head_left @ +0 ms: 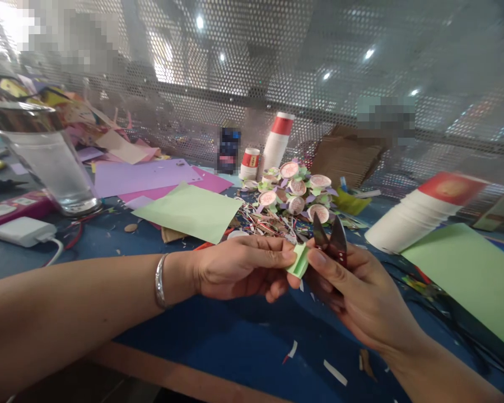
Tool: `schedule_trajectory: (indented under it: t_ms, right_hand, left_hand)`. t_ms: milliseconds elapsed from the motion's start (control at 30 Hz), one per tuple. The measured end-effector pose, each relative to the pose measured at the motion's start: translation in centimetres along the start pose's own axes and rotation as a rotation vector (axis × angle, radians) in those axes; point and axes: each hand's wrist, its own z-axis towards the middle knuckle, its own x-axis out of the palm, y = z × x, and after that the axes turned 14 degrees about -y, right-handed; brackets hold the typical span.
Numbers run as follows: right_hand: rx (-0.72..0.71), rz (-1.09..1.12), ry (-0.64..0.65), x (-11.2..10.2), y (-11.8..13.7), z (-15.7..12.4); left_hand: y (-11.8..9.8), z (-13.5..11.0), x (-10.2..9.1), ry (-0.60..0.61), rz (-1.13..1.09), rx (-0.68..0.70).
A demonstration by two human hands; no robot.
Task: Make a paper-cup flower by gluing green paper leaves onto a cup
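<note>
My left hand (239, 266) pinches a small folded piece of light green paper (299, 261) between thumb and fingers, just above the blue table (218, 336). A silver bangle sits on that wrist. My right hand (361, 296) grips small dark scissors (330, 239), blades up and slightly parted, right beside the green piece. Its thumb touches the paper's edge.
A light green sheet (191, 211) lies behind my left hand, with purple and pink sheets (143, 176) beyond it. A cluster of paper-cup flowers (296, 193) and paper scraps sits at centre. Stacked paper cups (420, 210), another green sheet (474, 274), a glass jar (50, 159) and a white charger (23, 230) surround the work area.
</note>
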Motion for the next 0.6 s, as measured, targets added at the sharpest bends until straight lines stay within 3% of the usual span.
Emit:
schedule_trajectory:
  t_ms: [367, 433, 600]
  right_hand:
    - [-0.027, -0.022, -0.045, 0.0, 0.0, -0.1]
    - [-0.029, -0.022, -0.068, 0.1, 0.0, 0.1]
    - [-0.022, -0.048, -0.077, 0.0, -0.4, 0.5]
  left_hand:
    - [0.1, 0.0, 0.4, -0.059, 0.014, 0.022]
    - [0.1, -0.1, 0.7, -0.141, 0.051, 0.105]
    - [0.3, -0.4, 1.0, -0.371, 0.347, 0.466]
